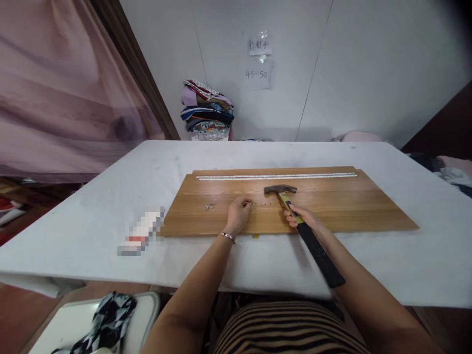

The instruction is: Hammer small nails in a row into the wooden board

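Observation:
My right hand (299,217) is wrapped round the hammer (286,200) where its yellow neck meets the black grip. The hammer's metal head is held over the wooden board (339,206). My left hand (239,212) pinches at the board's surface with fingertips together; what they hold is too small to make out, perhaps hidden by the fingers. From there a row of small dark nail heads (271,204) runs right toward the hammer. A small pile of nails (209,207) lies on the board left of my left hand. Two white strips (276,176) run along the board's far side.
The board lies on a white-covered table (92,211). A blurred pale object (142,231) is left of the board. Folded clothes (207,110) are stacked beyond the table's far edge. A pink curtain (66,83) hangs at the left. A white stool (70,319) with patterned cloth is at the lower left.

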The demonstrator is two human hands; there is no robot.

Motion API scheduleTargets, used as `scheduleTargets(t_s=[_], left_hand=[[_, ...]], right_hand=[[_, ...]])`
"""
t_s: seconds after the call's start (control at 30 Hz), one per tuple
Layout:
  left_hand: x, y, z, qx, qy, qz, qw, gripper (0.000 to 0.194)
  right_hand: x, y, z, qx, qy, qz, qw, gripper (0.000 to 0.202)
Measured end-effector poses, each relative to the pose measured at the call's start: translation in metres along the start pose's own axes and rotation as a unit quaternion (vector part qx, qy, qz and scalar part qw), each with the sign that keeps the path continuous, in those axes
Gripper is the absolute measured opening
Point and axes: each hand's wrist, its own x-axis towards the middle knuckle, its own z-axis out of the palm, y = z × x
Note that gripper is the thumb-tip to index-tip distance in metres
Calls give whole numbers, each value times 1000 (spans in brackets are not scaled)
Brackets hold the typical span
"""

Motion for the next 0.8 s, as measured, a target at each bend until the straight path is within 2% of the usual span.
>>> scheduleTargets(t_s=[0.13, 0.37, 0.53, 0.8], left_hand=[[0, 8, 2, 33, 3, 5, 999, 22], [-2, 10, 2, 49, -4, 47, 998, 43], [0, 11, 2, 49, 1, 43, 998, 53], [2, 16, 4, 69, -11, 24, 997, 55]], right_hand=[[0, 0, -1, -10, 1, -9, 1000, 19], [-2, -2, 3, -24, -3, -10, 1000, 21], [-2, -1, 3, -16, 7, -7, 1000, 22], [-1, 0, 1, -29, 7, -15, 999, 23]])
